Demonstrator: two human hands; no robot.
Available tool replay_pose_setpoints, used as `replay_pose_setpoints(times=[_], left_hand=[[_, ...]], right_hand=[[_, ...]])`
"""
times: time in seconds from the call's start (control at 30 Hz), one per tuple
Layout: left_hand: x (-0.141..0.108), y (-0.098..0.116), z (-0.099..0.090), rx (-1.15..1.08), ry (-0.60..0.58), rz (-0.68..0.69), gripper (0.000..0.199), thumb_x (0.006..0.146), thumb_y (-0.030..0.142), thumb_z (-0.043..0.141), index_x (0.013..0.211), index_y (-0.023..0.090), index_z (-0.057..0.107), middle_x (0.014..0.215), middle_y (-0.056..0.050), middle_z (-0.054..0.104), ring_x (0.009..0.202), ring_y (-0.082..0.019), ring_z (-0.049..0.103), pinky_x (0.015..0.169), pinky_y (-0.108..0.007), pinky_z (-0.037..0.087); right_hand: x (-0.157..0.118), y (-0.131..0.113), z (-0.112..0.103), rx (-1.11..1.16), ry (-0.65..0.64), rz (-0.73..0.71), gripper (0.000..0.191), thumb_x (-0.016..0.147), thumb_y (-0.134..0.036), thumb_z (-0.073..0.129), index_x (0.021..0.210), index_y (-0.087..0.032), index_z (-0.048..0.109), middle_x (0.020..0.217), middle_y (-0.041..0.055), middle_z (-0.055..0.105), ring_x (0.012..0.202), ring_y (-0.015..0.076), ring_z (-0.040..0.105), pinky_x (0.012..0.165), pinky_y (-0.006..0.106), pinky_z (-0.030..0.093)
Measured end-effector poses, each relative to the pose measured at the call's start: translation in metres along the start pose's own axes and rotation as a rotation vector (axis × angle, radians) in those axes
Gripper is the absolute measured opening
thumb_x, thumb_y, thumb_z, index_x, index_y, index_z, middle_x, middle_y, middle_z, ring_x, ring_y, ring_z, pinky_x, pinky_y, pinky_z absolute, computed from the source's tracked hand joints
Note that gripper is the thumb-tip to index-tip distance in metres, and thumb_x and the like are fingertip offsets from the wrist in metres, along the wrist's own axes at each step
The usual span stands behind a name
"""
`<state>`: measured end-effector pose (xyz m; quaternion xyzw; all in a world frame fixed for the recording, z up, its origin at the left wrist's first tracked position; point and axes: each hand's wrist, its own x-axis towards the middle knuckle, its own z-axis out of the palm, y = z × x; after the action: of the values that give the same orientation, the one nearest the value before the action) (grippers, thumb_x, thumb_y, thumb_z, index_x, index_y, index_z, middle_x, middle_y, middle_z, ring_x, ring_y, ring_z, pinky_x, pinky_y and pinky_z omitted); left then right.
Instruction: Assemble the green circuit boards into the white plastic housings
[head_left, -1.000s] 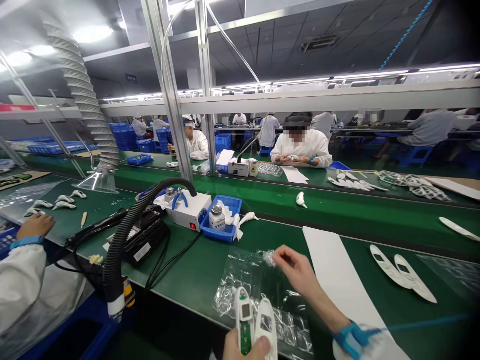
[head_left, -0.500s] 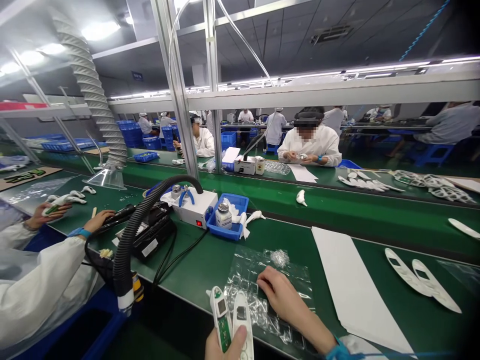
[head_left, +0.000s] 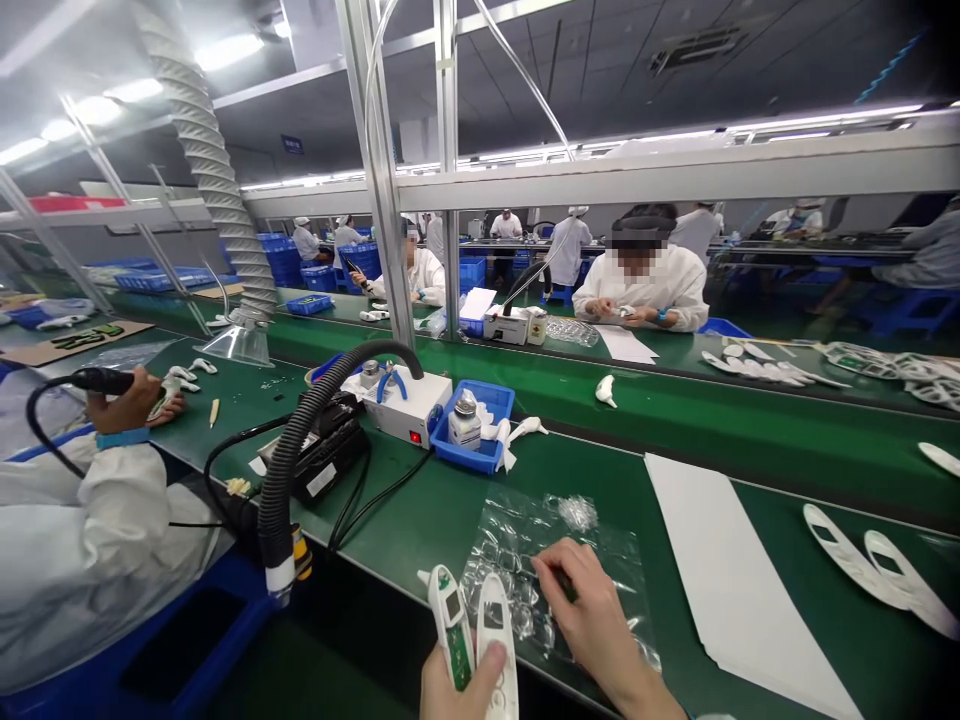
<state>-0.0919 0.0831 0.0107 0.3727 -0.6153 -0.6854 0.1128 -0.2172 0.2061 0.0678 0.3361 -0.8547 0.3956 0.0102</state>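
No text is legible, even the blue overhead sign.

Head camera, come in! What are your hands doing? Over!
Left hand gripping two white device casings, green circuit board showing. Right hand on clear plastic bag. Nothing between hands and bag.

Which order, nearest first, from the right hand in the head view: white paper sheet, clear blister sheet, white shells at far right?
From the right hand:
1. Clear plastic blister sheet: directly beneath the hand.
2. White paper sheet: to the hand's right.
3. White shells: farther right, beyond the paper.
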Motion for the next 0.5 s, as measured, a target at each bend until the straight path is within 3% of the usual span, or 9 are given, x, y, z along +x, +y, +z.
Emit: replay_pose_setpoints(times=[0.1, 0.2, 0.3, 0.5], left_hand=[[-0.001, -0.001, 0.002, 0.013, -0.020, 0.039, 0.063, 0.057, 0.068, 0.070, 0.081, 0.010, 0.064, 0.073, -0.013, 0.069, 0.072, -0.029, 0.063, 0.070, -0.035, 0.048], [-0.003, 0.000, 0.005, 0.039, -0.030, 0.080, 0.055, 0.059, 0.062, 0.072, 0.079, 0.011, 0.065, 0.073, -0.012, 0.069, 0.072, -0.028, 0.063, 0.071, -0.035, 0.049], [-0.004, 0.001, 0.007, 0.042, -0.040, 0.112, 0.052, 0.060, 0.059, 0.072, 0.081, 0.012, 0.065, 0.076, -0.011, 0.070, 0.074, -0.027, 0.063, 0.072, -0.034, 0.049], [-0.003, -0.006, 0.008, 0.026, -0.058, 0.118, 0.059, 0.060, 0.063, 0.071, 0.085, 0.010, 0.066, 0.077, -0.013, 0.070, 0.073, -0.028, 0.063, 0.071, -0.035, 0.049]], right_hand=[[-0.003, -0.015, -0.006, 0.188, -0.068, 0.082, 0.033, 0.095, -0.038, 0.041, 0.068, -0.021, 0.045, 0.069, 0.0004, 0.048, 0.063, 0.0145, 0.043, 0.061, 0.027, 0.037], [-0.005, -0.025, -0.005, 0.367, -0.201, 0.150, 0.031, 0.091, -0.039, 0.048, 0.066, -0.019, 0.050, 0.069, 0.0002, 0.049, 0.063, 0.0139, 0.044, 0.059, 0.025, 0.036], [-0.008, -0.027, 0.000, 0.374, -0.237, 0.171, 0.030, 0.089, -0.038, 0.049, 0.066, -0.018, 0.051, 0.069, 0.0002, 0.050, 0.064, 0.0140, 0.044, 0.061, 0.025, 0.036], [-0.014, -0.022, 0.008, 0.315, -0.190, 0.158, 0.033, 0.091, -0.043, 0.046, 0.067, -0.020, 0.048, 0.069, -0.0005, 0.049, 0.064, 0.0144, 0.043, 0.061, 0.026, 0.035]])
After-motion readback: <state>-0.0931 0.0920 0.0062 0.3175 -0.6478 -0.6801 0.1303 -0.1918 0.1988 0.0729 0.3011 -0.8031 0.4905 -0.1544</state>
